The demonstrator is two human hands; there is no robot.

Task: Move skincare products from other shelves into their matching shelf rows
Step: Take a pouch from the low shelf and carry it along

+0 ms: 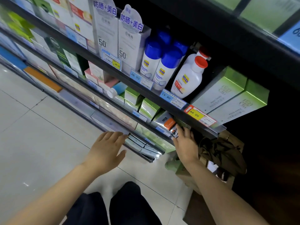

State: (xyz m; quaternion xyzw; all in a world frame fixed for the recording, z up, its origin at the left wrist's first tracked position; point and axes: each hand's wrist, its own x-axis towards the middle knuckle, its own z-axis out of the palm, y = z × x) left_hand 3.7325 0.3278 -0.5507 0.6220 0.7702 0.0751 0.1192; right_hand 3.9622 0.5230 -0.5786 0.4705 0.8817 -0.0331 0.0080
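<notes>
My right hand (185, 144) reaches under the black shelf rail (162, 101) and touches a grey and orange tube (168, 123) lying at the right end of the lower shelf; whether the fingers grip it is unclear. My left hand (107, 149) hovers open, palm down, in front of flat grey boxes (141, 144) on the lowest shelf. Above stand blue-capped white bottles (155, 62), red-capped white bottles (190, 77) and tall white SPF 50 boxes (129, 46). Green and white boxes (142, 101) fill the shelf beside the tube.
Large green boxes (230, 98) lie at the right end of the upper shelf. A brown bag (222, 153) and a cardboard box (199, 208) sit on the floor at the right. Grey floor tiles (32, 135) spread to the left. My dark trousers (113, 207) show below.
</notes>
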